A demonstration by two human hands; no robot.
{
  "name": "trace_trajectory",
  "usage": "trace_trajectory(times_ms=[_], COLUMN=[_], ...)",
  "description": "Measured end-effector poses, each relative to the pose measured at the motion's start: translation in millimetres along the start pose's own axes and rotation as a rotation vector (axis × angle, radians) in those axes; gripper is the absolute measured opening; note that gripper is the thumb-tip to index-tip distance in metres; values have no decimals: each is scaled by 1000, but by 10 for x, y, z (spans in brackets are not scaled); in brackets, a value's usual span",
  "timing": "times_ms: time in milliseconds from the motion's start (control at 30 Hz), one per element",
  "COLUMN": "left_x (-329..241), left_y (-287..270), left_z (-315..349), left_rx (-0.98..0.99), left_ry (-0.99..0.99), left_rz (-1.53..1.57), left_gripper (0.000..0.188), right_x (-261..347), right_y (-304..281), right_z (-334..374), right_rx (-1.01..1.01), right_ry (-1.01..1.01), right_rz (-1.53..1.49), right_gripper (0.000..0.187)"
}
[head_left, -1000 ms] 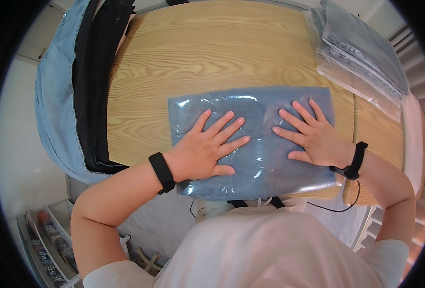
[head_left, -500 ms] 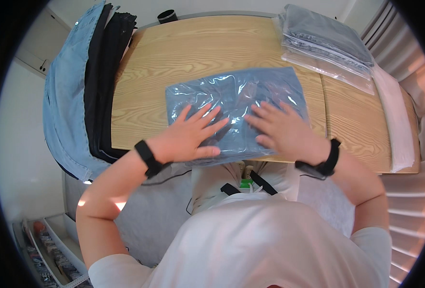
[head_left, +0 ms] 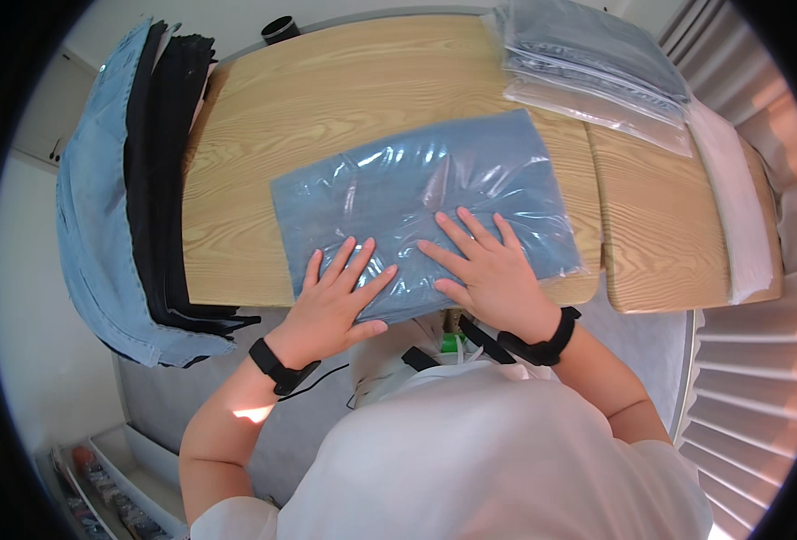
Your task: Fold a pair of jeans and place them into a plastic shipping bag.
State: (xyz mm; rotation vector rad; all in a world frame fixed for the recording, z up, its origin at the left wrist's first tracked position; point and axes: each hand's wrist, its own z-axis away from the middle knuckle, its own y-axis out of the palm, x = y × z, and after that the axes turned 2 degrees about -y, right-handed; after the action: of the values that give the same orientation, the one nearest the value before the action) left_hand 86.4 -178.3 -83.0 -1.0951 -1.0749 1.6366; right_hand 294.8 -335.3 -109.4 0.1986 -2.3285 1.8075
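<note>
A folded blue denim garment in a clear plastic bag (head_left: pixel 407 184) lies on the wooden table (head_left: pixel 326 90), its near edge along the table's front. My left hand (head_left: pixel 331 301) rests on the bag's near left part, fingers spread. Flat on the near middle of the bag lies my right hand (head_left: pixel 489 274), its fingers also spread. Neither hand grips anything. Glossy wrinkles run across the plastic, and the hands hide part of its near edge.
Light blue jeans (head_left: pixel 101 207) and black trousers (head_left: pixel 160 180) drape over the table's left end. Bagged folded garments (head_left: pixel 592 49) are stacked at the back right, beside a strip of white plastic (head_left: pixel 732 198). A black cup-like object (head_left: pixel 280 30) stands behind the table. A seam splits the tabletop at right.
Both hands have slid nearer to me over the bag, the right one also leftward. The bag appears smoother and slightly turned. The whole view has shifted a little.
</note>
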Motion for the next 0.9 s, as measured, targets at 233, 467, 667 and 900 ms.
trace_trajectory(times_ms=[233, 467, 667, 900], left_x=[8, -34, -35, 36], left_y=[33, 539, 953, 812], left_z=[34, 365, 469, 462], left_rx=[-85, -465, -1201, -816], left_ry=[-15, -295, -562, -830], left_rz=[48, 85, 893, 1343], left_gripper=[74, 71, 43, 38], right_x=[-80, -462, -684, -757], right_y=[-168, -289, -112, -280], right_z=[110, 581, 734, 790], right_rx=[41, -351, -485, -407], right_ry=[-47, 375, 532, 748], right_rz=[-99, -156, -540, -1180], right_gripper=[73, 76, 64, 56])
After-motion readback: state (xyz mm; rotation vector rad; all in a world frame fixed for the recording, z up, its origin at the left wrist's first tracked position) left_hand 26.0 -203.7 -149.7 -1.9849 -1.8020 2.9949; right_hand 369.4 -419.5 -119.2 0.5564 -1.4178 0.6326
